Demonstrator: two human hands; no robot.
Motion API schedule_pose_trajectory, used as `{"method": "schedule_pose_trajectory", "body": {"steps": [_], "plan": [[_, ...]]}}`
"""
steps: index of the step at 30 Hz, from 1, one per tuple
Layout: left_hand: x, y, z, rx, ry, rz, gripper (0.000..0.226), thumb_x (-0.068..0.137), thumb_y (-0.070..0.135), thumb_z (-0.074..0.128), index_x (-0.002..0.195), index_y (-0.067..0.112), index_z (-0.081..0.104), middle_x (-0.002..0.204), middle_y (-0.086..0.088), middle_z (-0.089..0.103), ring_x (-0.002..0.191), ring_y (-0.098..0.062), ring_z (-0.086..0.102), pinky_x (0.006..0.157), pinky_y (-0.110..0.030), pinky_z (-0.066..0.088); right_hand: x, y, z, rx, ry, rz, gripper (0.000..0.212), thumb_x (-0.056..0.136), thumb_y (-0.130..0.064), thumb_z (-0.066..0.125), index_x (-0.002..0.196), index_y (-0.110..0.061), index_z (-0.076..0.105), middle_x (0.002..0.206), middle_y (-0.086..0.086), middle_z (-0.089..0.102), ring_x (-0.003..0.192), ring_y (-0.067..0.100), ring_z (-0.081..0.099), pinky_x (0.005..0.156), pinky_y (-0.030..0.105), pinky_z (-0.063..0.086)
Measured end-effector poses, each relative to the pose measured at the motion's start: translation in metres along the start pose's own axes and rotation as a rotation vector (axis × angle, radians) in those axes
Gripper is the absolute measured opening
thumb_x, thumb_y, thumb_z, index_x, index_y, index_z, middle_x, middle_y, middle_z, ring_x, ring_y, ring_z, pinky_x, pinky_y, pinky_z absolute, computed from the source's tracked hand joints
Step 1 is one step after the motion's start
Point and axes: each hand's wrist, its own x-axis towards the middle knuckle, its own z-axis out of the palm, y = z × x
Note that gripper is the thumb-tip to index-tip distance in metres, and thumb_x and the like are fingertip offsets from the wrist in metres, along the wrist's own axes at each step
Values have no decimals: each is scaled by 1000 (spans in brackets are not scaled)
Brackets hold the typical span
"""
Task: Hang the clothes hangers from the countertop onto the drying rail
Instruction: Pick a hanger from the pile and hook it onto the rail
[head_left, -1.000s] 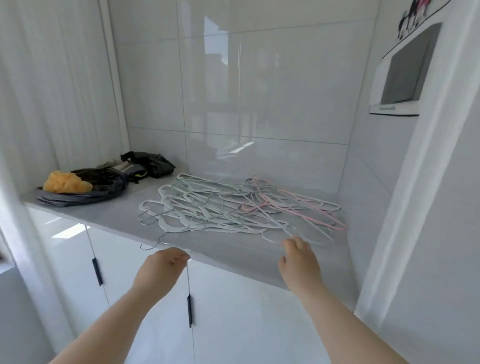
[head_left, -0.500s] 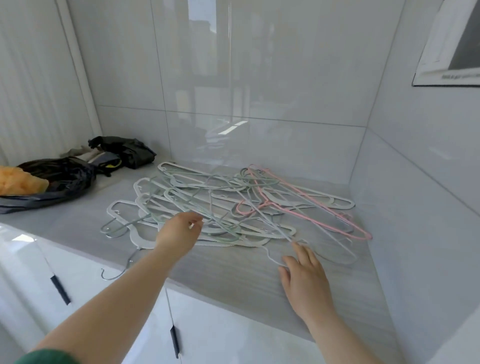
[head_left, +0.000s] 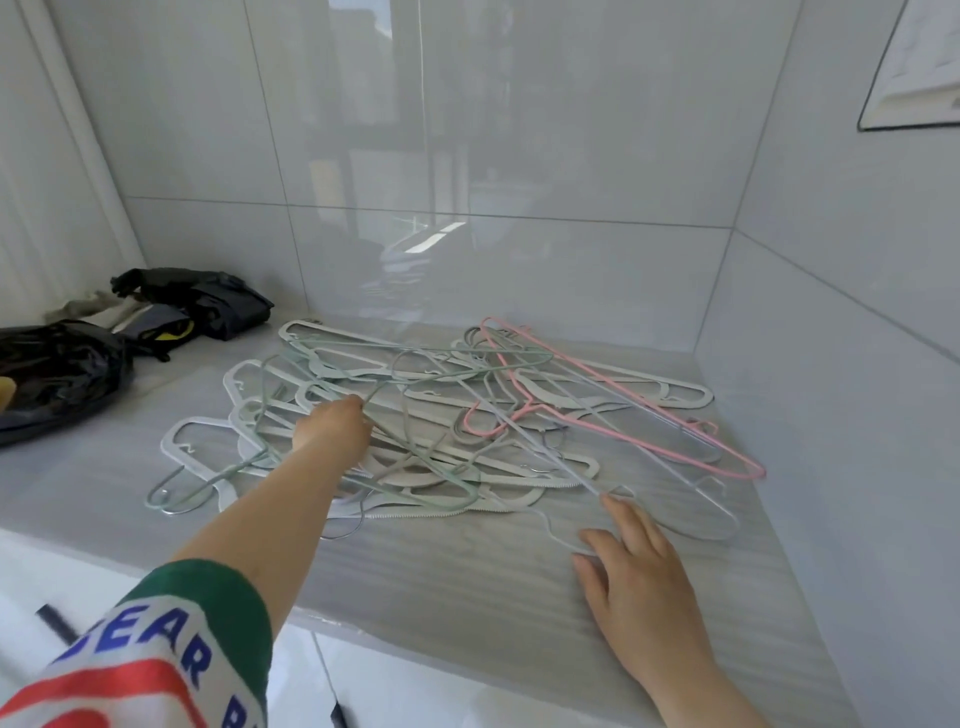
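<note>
A tangled pile of clothes hangers (head_left: 447, 415), white, pale green and grey, lies on the grey countertop (head_left: 441, 577) against the tiled back wall. One pink hanger (head_left: 756, 473) lies across the pile's right side. My left hand (head_left: 332, 426) reaches into the middle of the pile, and its curled fingers hold a pale green wire hanger (head_left: 431, 462). My right hand (head_left: 639, 566) lies flat on the countertop at the pile's near right edge. Its spread fingertips touch a thin white wire hanger (head_left: 597, 488). No drying rail is in view.
A black plastic bag (head_left: 57, 374) and dark folded items (head_left: 208, 306) sit at the countertop's left end. Tiled walls close off the back and right side. White cabinet doors (head_left: 415, 696) are below the counter's front edge. A framed panel (head_left: 914, 78) hangs on the right wall.
I have moved closer to the counter. My left hand went forward from the front edge into the pile and closed on a green hanger. My right hand settled flat by the white hanger.
</note>
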Motion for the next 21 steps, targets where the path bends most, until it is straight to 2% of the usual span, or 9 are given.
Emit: {"method": "schedule_pose_trajectory", "body": {"steps": [4,6,8,11,13,15,18,19,21], "plan": [[8,2,-2,62,-21,-39,28,95,13,37,117,11,52,116,-9,59,106,-26,55,80,-32,37,-1,2,2,-9,10,-13,78,97,-45,2,68,-17,69,103,14,70,104,22,43,89,34,32],[10,6,-8,48,-87,-65,26,95,11,37,115,6,53,118,-10,57,108,-27,54,80,-32,38,-1,2,2,-6,12,-18,79,97,-45,1,67,-18,68,103,12,70,104,22,44,85,30,44],[13,8,-15,7,-93,-63,28,95,8,35,117,1,52,121,-14,55,112,-30,52,82,-33,40,0,2,1,0,4,-15,78,97,-45,0,66,-20,68,102,10,70,104,20,44,70,31,55],[14,8,-26,-86,-23,-72,24,91,2,40,108,-7,55,115,-21,58,90,-32,53,75,-34,42,2,1,-2,12,-20,-7,78,97,-45,0,63,-21,67,101,9,71,104,19,44,64,32,57],[14,6,-31,-135,23,-86,20,89,1,45,104,-7,57,111,-22,60,85,-32,52,69,-32,40,2,2,-2,22,-20,-15,78,98,-45,1,60,-22,66,100,9,71,104,19,44,63,31,57],[12,5,-34,-180,77,-84,18,88,0,45,99,-5,59,101,-21,62,92,-35,57,66,-34,40,2,1,-3,26,-18,-22,79,97,-46,1,56,-23,64,100,7,71,103,18,45,61,28,56],[5,9,-42,-274,192,-15,23,86,-4,41,71,5,57,71,-15,54,81,-37,52,65,-35,38,2,0,-4,28,-57,-5,80,97,-45,-1,52,-26,62,98,3,71,100,20,56,61,25,56],[2,11,-46,-308,225,22,27,87,-3,39,74,8,60,74,-17,57,83,-38,52,68,-36,39,2,1,-4,26,-61,0,81,97,-45,-2,51,-26,62,98,3,71,98,20,60,61,24,55],[-4,15,-50,-306,305,82,31,93,3,36,108,6,64,105,-20,63,100,-39,55,78,-37,44,2,1,-3,20,-54,-9,79,98,-44,1,50,-27,61,98,2,71,100,19,56,60,24,55]]}}
